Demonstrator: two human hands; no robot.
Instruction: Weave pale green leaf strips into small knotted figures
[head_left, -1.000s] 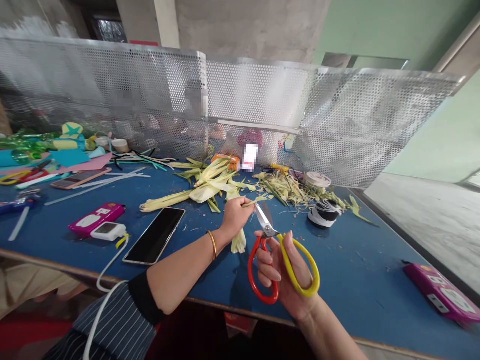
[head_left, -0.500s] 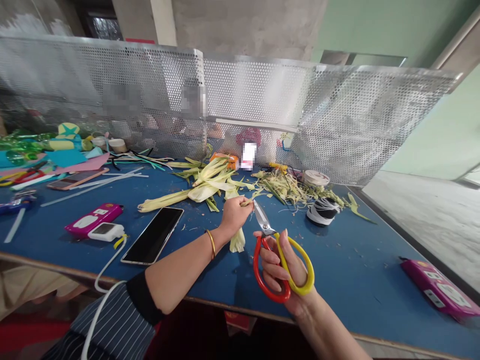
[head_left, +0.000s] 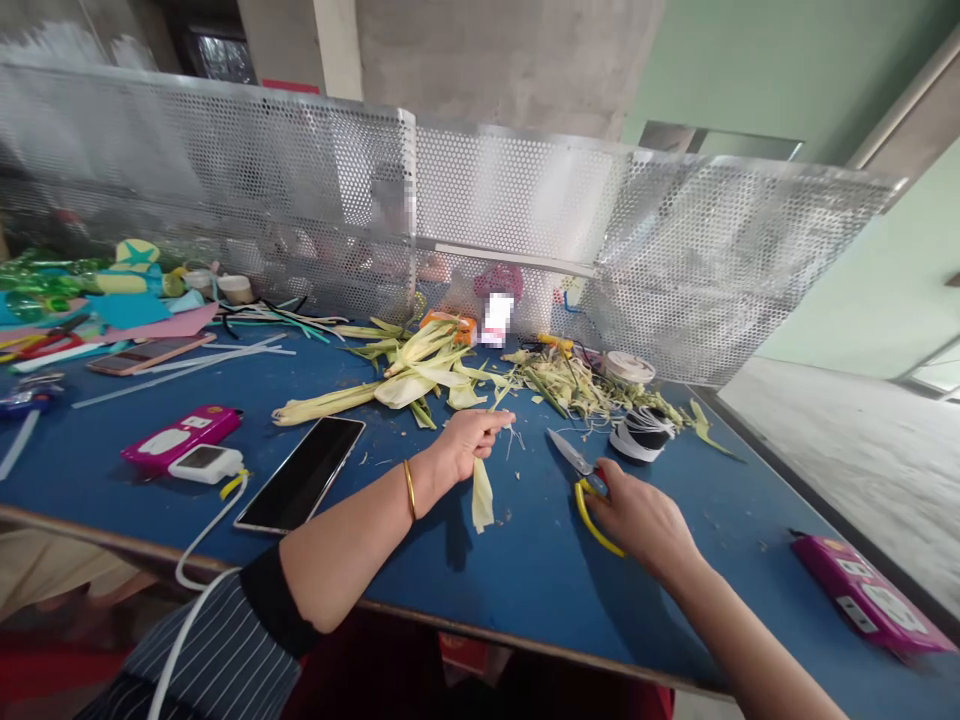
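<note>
Evidently, the left hand (head_left: 469, 442) is over the middle of the blue counter (head_left: 540, 590), its grip closed on a pale yellow-green strip of corn husk (head_left: 484, 500). A broad end of the strip hangs below the fingers, and fine white thread (head_left: 514, 436) trails beside the fingertips. A gold bangle (head_left: 409, 490) circles that wrist.

To its right, the right hand (head_left: 646, 515) has its grip closed around silver-bladed scissors with red and yellow handles (head_left: 574, 455). The blades lie together, pointing forward and left, well apart from the strip; whether they touch the counter I cannot tell. Just beyond that hand stands a black spool wound with white thread (head_left: 637, 436), near a heap of shredded yellow-green husk (head_left: 562, 380).

Ahead of the left hand lies a bundle of whole pale green corn husks (head_left: 420, 375). A black-screened smartphone (head_left: 301, 475) rests left of the forearm, near a magenta handheld device (head_left: 180, 440); a second magenta device (head_left: 874, 595) is at the far right. A perforated metal screen (head_left: 510, 190) spans the back.
</note>
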